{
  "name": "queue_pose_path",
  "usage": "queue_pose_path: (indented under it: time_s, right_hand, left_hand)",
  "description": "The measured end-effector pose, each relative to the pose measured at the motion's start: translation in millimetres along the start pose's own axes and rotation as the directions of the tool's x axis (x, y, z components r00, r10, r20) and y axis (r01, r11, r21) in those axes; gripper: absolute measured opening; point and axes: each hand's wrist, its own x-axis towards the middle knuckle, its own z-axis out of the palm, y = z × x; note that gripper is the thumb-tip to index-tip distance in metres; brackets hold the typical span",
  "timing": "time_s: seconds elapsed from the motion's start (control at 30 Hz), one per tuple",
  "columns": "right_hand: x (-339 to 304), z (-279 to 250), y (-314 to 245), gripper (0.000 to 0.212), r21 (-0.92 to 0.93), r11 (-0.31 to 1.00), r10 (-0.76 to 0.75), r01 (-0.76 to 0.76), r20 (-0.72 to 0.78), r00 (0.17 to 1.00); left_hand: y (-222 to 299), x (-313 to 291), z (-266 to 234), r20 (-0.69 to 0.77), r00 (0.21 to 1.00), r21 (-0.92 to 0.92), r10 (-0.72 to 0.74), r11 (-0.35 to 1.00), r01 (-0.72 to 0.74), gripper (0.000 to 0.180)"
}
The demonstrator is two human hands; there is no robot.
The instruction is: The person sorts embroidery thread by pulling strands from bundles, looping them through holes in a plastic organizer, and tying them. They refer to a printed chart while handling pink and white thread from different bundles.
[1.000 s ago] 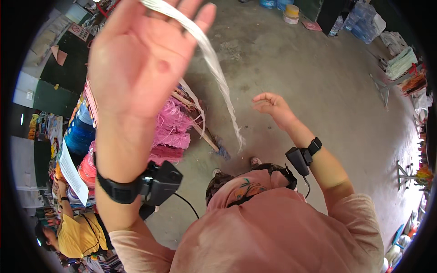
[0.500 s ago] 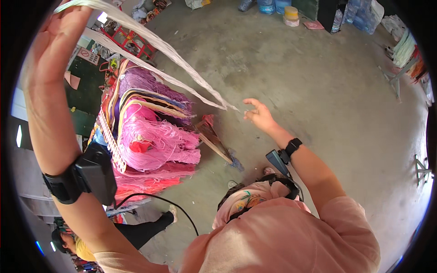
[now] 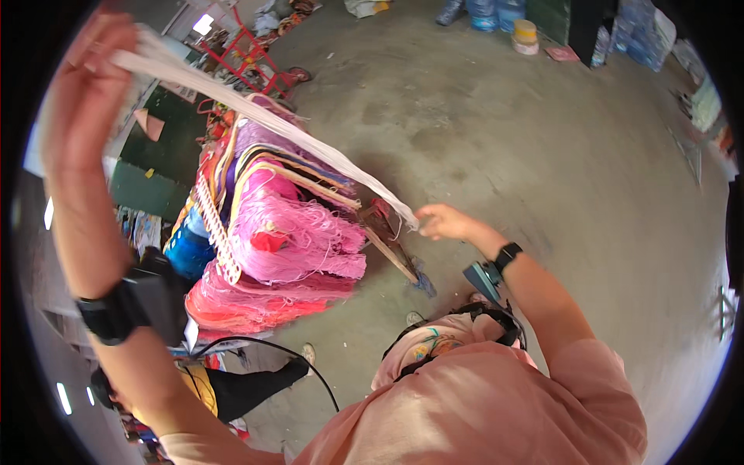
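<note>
A hank of white yarn [image 3: 271, 120] runs taut and slanting across the view between my two hands. Raised high at the upper left, my left hand [image 3: 93, 74] is closed on the hank's upper end; its fingers are blurred by motion. My right hand [image 3: 448, 222], lower and near the middle, pinches the tapered lower end, where a few loose threads dangle. Below the stretched yarn hangs a thick mass of pink yarn hanks [image 3: 298, 225], with purple yarn [image 3: 260, 139] and cream and dark strands at its far side. Neither hand touches these.
A wooden piece [image 3: 391, 256] juts out beside the pink yarn. To the left stands a dark green panel [image 3: 155, 186], with a red metal frame [image 3: 252, 54] farther back. Water bottles [image 3: 482, 14] and a yellow-lidded tub [image 3: 525, 37] stand far off. A person in dark trousers [image 3: 256, 391] is at lower left.
My right hand has come down and closed on the yarn's lower end, which hung free of it before. The two separated strands are drawn together, and my view has shifted slightly left.
</note>
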Motion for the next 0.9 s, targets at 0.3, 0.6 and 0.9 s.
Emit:
queue_pose_path:
  time_s: [0.3, 0.6, 0.9]
  right_hand:
    - [-78.4, 20.4, -67.9, 0.010, 0.184, 0.973, -0.062, 0.139, -0.371, 0.926]
    - [-74.3, 87.1, -132.7, 0.010, 0.534, 0.842, 0.075, -0.080, 0.032, 0.997]
    - [-62.5, 121.1, -137.4, 0.009, 0.474, 0.877, 0.090, -0.083, 0.007, 0.996]
  left_hand:
    - [-267.4, -143.8, 22.0, -0.477, 0.789, -0.302, -0.387, 0.915, 0.266, 0.034]
    - [-279.4, -179.1, 35.6, -0.532, 0.810, -0.458, -0.247, 0.889, -0.030, 0.043]
    - [-280.5, -221.5, 24.5, -0.665, 0.691, -0.417, -0.282, 0.908, -0.031, 0.024]
